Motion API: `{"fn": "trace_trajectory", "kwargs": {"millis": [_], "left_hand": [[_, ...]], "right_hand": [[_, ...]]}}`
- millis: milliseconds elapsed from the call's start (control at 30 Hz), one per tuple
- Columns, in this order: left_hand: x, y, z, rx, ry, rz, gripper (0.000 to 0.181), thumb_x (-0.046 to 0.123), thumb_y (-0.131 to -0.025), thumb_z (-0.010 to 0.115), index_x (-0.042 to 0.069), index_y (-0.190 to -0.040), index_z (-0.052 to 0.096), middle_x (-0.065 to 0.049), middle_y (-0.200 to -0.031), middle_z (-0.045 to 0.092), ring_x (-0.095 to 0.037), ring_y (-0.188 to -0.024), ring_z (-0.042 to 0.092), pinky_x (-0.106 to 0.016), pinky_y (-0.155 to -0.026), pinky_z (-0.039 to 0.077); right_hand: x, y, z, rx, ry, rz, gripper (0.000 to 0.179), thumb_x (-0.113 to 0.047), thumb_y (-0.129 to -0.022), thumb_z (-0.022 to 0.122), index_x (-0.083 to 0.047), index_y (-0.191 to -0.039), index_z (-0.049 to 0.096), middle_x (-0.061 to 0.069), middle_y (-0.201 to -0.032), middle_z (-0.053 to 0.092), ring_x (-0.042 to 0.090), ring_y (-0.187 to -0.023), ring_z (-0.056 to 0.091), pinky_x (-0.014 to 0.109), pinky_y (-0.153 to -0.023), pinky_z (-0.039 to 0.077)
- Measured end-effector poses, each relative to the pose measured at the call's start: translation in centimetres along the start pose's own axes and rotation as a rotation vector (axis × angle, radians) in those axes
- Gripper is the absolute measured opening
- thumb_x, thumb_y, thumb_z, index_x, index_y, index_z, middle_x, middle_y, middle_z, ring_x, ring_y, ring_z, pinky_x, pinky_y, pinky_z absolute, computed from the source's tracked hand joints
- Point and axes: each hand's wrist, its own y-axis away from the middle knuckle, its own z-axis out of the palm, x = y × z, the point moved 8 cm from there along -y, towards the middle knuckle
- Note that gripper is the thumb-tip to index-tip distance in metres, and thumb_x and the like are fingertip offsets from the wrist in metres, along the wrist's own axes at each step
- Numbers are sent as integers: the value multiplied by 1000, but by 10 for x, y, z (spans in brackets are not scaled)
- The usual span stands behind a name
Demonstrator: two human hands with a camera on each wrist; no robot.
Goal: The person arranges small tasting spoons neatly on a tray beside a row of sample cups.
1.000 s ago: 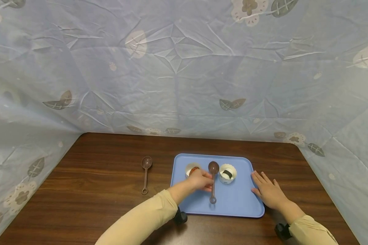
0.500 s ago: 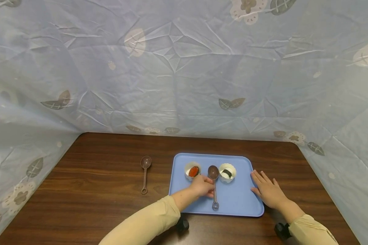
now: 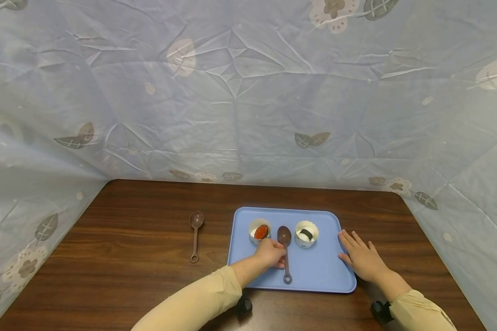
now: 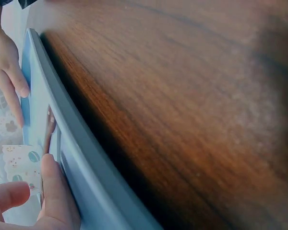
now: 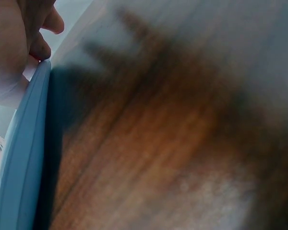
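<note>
In the head view, a brown spoon (image 3: 284, 235) lies over the blue tray (image 3: 325, 271) between two small bowls, bowl end away from me. My left hand (image 3: 270, 253) holds its handle between thumb and fingers; in the left wrist view, the spoon (image 4: 49, 129) runs in behind a fingertip. Just beyond that hand, the left bowl (image 3: 253, 236) contains a red-topped toy sushi piece (image 3: 261, 231). A white rice-ball-like piece with a black band (image 3: 306, 235) sits in the right bowl (image 3: 304, 244). My right hand (image 3: 363, 261) rests with straight fingers at the tray's right edge.
A second brown spoon (image 3: 196, 234) lies on the wooden table (image 3: 141, 248), left of the tray. Behind the table and along both sides hangs a pale patterned curtain (image 3: 240, 119).
My left hand first moved the spoon toward me, then slightly left, away from the right bowl. The left bowl's red piece has come out from behind the hand. My right hand stays put.
</note>
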Motion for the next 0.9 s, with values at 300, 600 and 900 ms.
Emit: {"fn": "trace_trajectory", "kwargs": {"millis": [300,600,900], "left_hand": [[10,12,-7,0,12,27,26,-1,-82,50,-15,-101,61,-2,-63,49,-7,-50,50,-23,-57,59],[25,24,-23,4,-29,60,30,6,-82,53,-15,-102,60,-4,-69,49,-16,-64,53,-35,-70,60],[37,23,-61,4,-54,90,40,18,-91,49,-12,-117,56,-27,-115,61,-40,-105,60,-44,-83,57]], "right_hand": [[0,-2,-1,0,4,5,57,-28,-93,52,-1,-141,36,22,-146,34,46,-134,29,74,-99,25],[-1,-1,-1,0,-1,1,57,-27,-93,52,1,-141,35,23,-146,34,46,-134,29,74,-99,25],[-1,-1,1,-8,-1,-4,57,-27,-94,52,0,-141,35,23,-146,33,46,-134,28,74,-99,25]]}}
